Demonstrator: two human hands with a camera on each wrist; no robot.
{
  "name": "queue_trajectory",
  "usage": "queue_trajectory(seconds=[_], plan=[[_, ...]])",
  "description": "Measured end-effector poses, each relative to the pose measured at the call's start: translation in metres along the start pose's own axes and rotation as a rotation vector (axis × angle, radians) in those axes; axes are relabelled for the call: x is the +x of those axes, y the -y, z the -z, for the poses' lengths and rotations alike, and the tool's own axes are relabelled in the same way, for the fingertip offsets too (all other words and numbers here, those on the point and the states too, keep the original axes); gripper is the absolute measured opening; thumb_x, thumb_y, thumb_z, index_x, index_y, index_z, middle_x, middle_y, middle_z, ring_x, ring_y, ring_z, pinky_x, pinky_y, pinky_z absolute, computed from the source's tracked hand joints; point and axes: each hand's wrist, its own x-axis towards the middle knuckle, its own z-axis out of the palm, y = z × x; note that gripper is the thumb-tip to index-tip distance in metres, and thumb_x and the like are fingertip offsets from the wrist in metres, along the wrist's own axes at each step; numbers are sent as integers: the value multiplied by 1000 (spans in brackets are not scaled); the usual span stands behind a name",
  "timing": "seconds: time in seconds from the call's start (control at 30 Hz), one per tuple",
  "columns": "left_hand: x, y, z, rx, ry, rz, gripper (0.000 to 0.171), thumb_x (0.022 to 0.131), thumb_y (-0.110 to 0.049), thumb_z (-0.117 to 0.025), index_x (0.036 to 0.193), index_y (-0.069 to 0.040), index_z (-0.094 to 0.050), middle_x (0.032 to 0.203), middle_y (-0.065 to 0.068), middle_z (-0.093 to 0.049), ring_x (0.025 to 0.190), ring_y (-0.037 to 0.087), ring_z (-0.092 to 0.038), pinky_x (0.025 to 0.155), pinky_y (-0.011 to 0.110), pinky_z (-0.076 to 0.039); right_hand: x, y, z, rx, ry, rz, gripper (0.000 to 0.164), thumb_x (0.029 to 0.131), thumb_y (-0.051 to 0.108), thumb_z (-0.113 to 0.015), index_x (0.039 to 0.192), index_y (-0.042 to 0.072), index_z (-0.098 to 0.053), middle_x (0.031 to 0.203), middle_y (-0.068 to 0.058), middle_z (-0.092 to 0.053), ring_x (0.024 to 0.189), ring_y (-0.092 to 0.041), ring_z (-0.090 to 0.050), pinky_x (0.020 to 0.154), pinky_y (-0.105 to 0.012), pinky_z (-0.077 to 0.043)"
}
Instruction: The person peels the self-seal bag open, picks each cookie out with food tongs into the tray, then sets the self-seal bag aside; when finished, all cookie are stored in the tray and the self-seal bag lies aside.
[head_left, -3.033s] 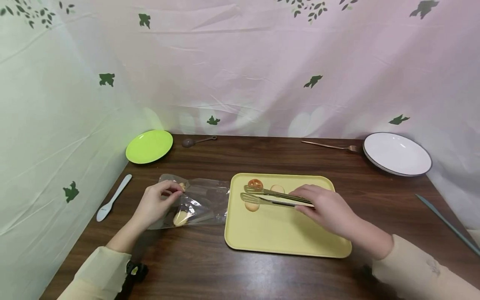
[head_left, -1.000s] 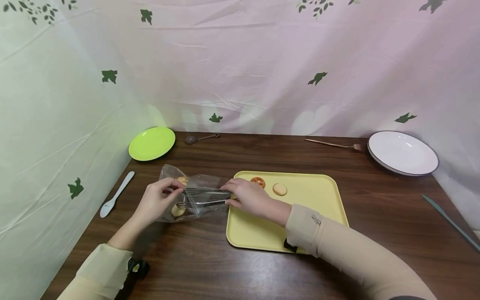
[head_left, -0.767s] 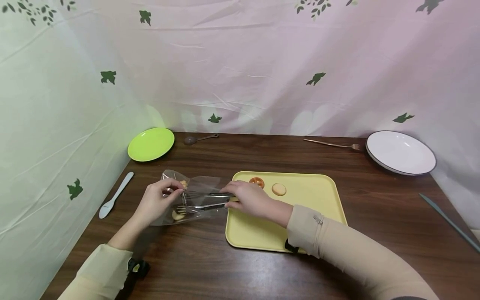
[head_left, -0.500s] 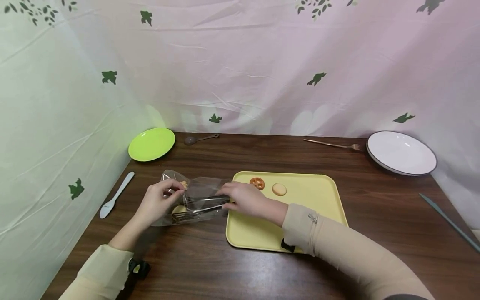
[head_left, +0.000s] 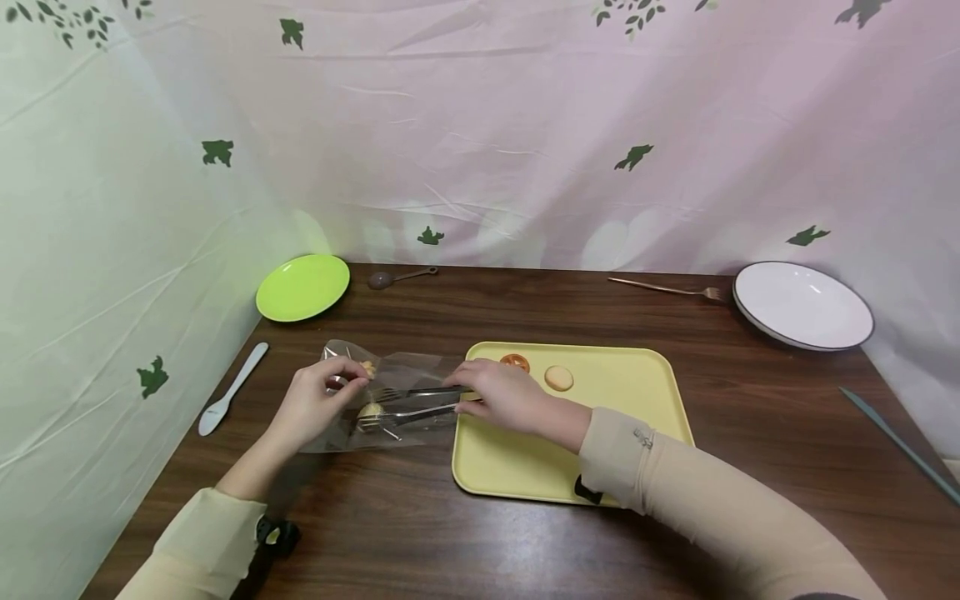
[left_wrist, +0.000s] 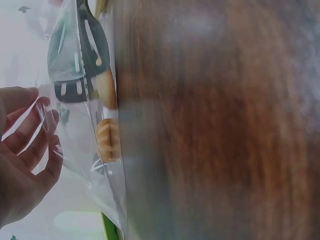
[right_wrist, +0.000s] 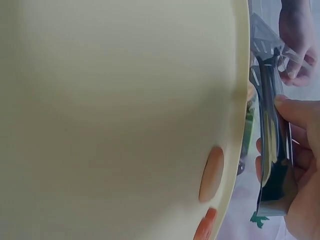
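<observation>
In the head view, the left hand (head_left: 318,402), left of centre, pinches a clear bag (head_left: 412,367) between thumb and fingers. Centrally, the right hand (head_left: 512,394) grips metal tongs (head_left: 420,414), their slotted ends parted inside the bag, one overlapping a round biscuit (head_left: 370,416). A yellow tray (head_left: 517,467) spreads right of centre.

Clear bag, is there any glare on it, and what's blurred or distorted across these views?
Head view: small white glints on the clear bag, pale sheen on the table; left wrist view: bright streaks on the bag, table blurred; right wrist view: tray rim looks bowed.
</observation>
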Motion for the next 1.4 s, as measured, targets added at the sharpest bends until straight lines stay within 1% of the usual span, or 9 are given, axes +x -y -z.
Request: queue_trajectory(seconds=[0.17, 0.37, 0.47, 0.53, 0.6, 0.9, 1.07, 1.27, 1.4], plan=[[0, 1, -1, 3, 0, 6, 9, 85, -11, -72, 86, -19, -67, 84, -7, -67, 71, 4, -58, 66, 30, -54, -14, -10, 8, -8, -26, -16, 33, 87, 29, -69, 118, 18, -65, 113, 5, -65, 109, -13, -59, 91, -34, -48], [0, 0, -1, 1, -1, 8, 10, 84, -9, -72, 86, -17, -67, 84, -7, -67, 71, 4, -59, 66, 32, -54, -38, -23, 18, 11, -44, -78, 31, 86, 28, -70, 116, 20, -65, 114, 5, -64, 109, -14, -59, 82, -38, -51], [0, 0, -2, -3, -3, 6, 10, 84, -9, -72, 85, -17, -67, 84, -7, -68, 71, 4, -58, 65, 31, -54, -52, -29, 24, 11, -63, -97, 33, 86, 29, -70, 117, 20, -65, 118, 2, -64, 110, -16, -60, 84, -40, -52], [1, 0, -2, -7, -1, 5, 11, 84, -9, -72, 85, -18, -66, 84, -7, -68, 71, 4, -58, 65, 30, -53, -62, -33, 28, 5, -75, -105, 34, 86, 30, -70, 118, 18, -65, 120, 1, -64, 113, -18, -59, 88, -41, -51], [1, 0, -2, -12, 2, 1, 11, 84, -9, -72, 85, -18, -66, 84, -7, -68, 72, 4, -58, 65, 30, -53, -75, -36, 34, 11, -85, -120, 36, 86, 29, -71, 119, 17, -64, 118, 2, -65, 112, -17, -60, 90, -40, -50], [2, 0, 0, 3, 7, 1, 9, 84, -10, -72, 86, -17, -67, 84, -7, -68, 71, 4, -59, 65, 31, -53, -134, -46, 54, 33, -196, -155, 35, 83, 23, -74, 117, 17, -65, 114, 5, -65, 109, -15, -60, 89, -40, -50], [3, -2, -1, 4, 20, 4, 9, 84, -11, -72, 87, -17, -67, 84, -7, -68, 71, 4, -59, 66, 31, -53, -166, -52, 64, -1, -248, -194, 36, 80, 19, -77, 114, 19, -66, 110, 9, -65, 104, -11, -60, 86, -32, -49], [3, -1, -1, 11, 21, 4, 9, 84, -11, -72, 87, -18, -67, 84, -7, -68, 72, 5, -59, 66, 31, -53, -198, -62, 70, -29, -296, -242, 40, 75, 15, -80, 113, 20, -67, 109, 10, -65, 100, -12, -62, 88, -9, -39], [3, -1, -2, 5, 25, 3, 10, 84, -10, -71, 86, -18, -66, 83, -7, -67, 72, 5, -59, 66, 33, -53, -214, -70, 67, -41, -288, -269, 40, 76, 15, -79, 113, 20, -66, 109, 10, -64, 98, -12, -62, 86, -6, -38]])
